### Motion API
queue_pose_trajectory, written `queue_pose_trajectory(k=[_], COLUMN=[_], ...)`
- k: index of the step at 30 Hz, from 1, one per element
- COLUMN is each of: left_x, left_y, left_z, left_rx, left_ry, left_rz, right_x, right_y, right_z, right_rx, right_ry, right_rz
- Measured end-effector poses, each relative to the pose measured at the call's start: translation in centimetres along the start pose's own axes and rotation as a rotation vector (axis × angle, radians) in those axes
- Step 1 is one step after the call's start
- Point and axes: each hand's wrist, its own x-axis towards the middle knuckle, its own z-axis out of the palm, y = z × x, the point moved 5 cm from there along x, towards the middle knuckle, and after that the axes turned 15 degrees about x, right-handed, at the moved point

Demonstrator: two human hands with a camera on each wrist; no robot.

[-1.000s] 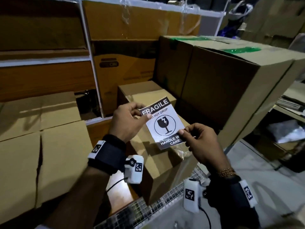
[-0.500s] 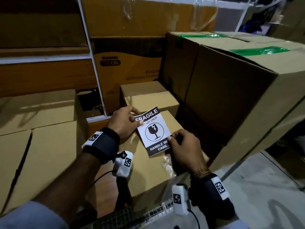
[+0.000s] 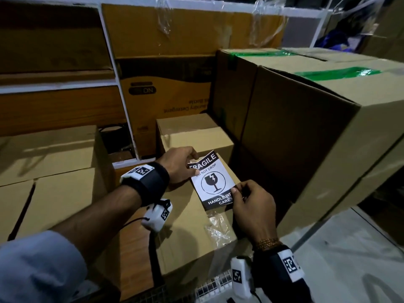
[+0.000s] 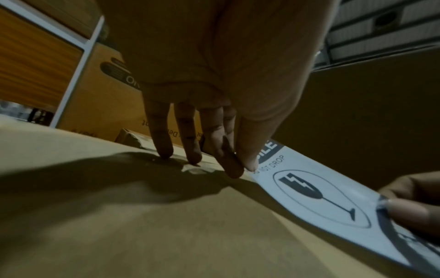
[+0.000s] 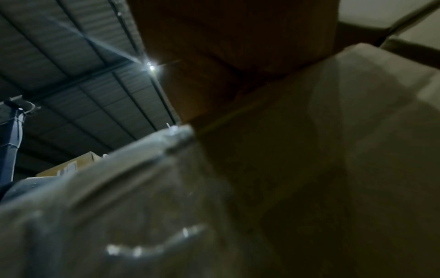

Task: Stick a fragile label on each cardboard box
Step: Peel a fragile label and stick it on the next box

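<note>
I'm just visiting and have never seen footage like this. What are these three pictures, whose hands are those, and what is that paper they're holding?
No machine here: a person works bare-handed, wearing three cameras. The big picture comes from a head camera looking down. The other two come from cameras strapped to the wrists; the right wrist one is dark and blurred, showing little.

The left hand pinches the top corner of a black-and-white paper fragile label, which reads FRAGILE, DO NOT DROP. The right hand pinches its lower right edge. Both have a grip on it, holding it low over the top of a plain brown cardboard box. The left wrist view shows the left fingertips touching that box. A crumpled clear plastic scrap lies there too. More cardboard boxes stand around.
</note>
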Motion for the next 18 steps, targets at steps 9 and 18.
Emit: queue_pose_trajectory(k=[9, 18], left_x=[0.5, 0.9], left_y=[0.6, 0.9], left_z=[0.7, 1.4], left_rx=[0.104, 0.163], left_ry=[0.008, -0.004], left_rz=[0.03, 0.035], right_x=[-0.3, -0.4], right_y=[0.1, 0.6], right_z=[0.5, 0.4], right_rx=[-0.086, -0.081], right_ry=[0.064, 0.083], right_rz=[-0.106, -0.116])
